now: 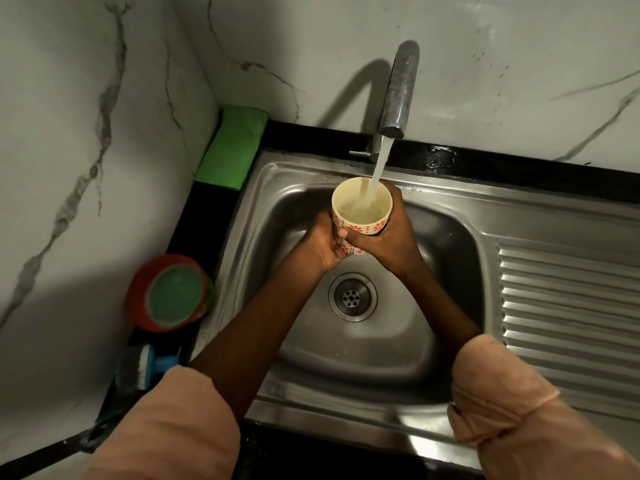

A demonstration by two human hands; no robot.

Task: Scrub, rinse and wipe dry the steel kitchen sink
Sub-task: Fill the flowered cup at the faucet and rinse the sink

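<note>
A cream cup (360, 221) with a red flower pattern is held upright over the steel sink (446, 258), under the running tap (398, 95). Water streams into the cup, which is partly filled. My right hand (388, 237) wraps around the cup from the right, thumb across its front. My left hand (320, 245) cups it from the left and below. The round drain (352, 297) lies open below my wrists, and the basin looks wet.
A folded green cloth (232, 147) lies at the sink's back-left corner on the black counter. An orange tub of green paste (171, 292) sits left of the basin, a blue brush (152, 365) nearer me. The ribbed drainboard (568, 306) extends right. Marble walls close in behind and left.
</note>
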